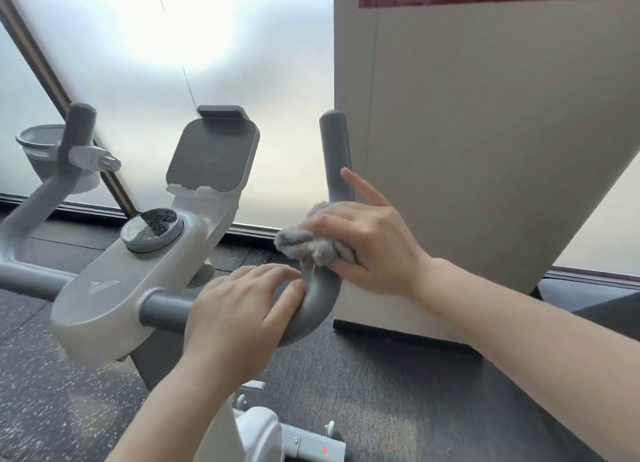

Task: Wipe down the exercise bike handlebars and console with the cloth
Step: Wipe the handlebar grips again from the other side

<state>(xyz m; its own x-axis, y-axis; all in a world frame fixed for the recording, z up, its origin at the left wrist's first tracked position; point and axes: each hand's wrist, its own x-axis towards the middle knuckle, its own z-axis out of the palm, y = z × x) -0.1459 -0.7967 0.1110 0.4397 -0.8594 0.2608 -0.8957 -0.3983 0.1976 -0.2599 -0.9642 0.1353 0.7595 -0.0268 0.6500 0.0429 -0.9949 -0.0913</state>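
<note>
right hand (360, 243): fingers curled over a bunched grey cloth (313, 241), pressing it onto the right handlebar (317, 298) just above the curve; index finger sticks out straight, pointing up-left, not on the cloth
cloth: crumpled, fluffy grey, wrapped against the bar where it turns upward; most of it under the right palm, a wad pokes out to the left of the fingers
left hand (239, 309): lies on the horizontal part of the right handlebar at the start of the bend, fingers loosely curved over the top of the tube, fingertips just beside the cloth; holds no cloth; whether the thumb closes round under the bar, cannot tell
right handlebar: dark grey tube, runs right from the console, bends in a U and rises to a rounded tip (332, 118)
console (114, 288): light grey housing in the middle of the bars, round dark dial (152, 229) on top, logo mark on the face; neither hand on it
tablet holder (213, 156): dark ribbed pad tilted back behind the dial, clip at the top edge
left handlebar (78, 129): upright grey grip at far left, well apart from both hands
cup holder (41, 146): grey bowl shape beside the left grip
background: frosted window (173, 45) behind the bike, beige pillar (485, 132) at right with a red strip at top, dark speckled floor (52, 392)
bike frame: white parts and a bolt visible at bottom centre, between the 2 forearms
</note>
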